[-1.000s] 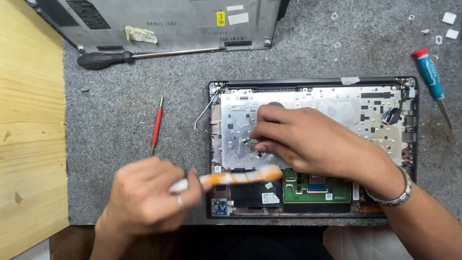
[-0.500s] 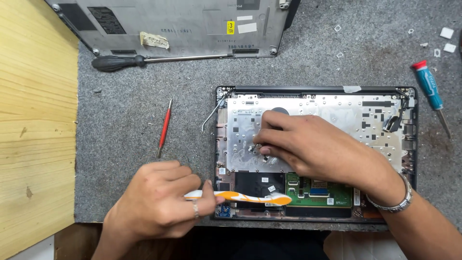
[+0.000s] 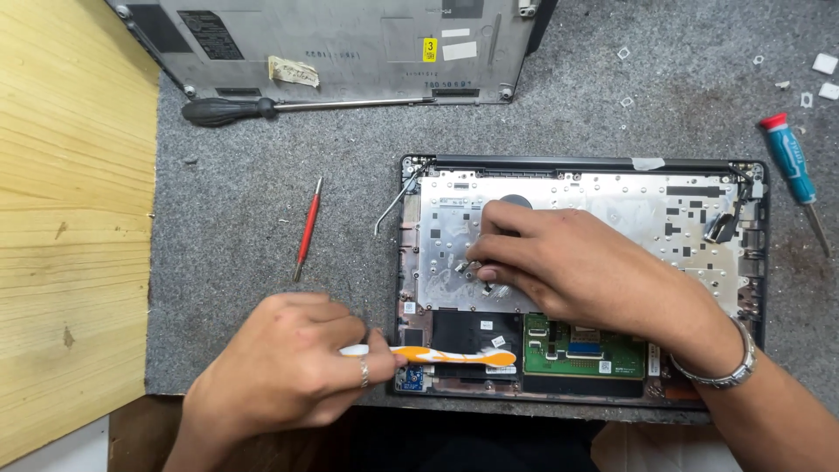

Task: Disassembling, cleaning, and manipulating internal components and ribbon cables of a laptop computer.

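Two hands over an opened laptop base (image 3: 752, 262), lower right of frame, on grey mat (image 3: 262, 201) covering the bench (image 3: 70, 218). Left hand (image 3: 288, 367), lower centre-left, closed around an orange-and-white toothbrush (image 3: 446, 356); brush head lies over the black area at the base's lower left. Red screwdriver (image 3: 306, 229) on mat left of the base. Black-handled screwdriver (image 3: 288, 107) and detached bottom cover (image 3: 350, 44) upper left. Right hand (image 3: 568, 262) fingers curled, tips pressing on the silver plate (image 3: 612, 205); gripping anything: cannot tell. Teal-handled screwdriver (image 3: 791, 166) far right.
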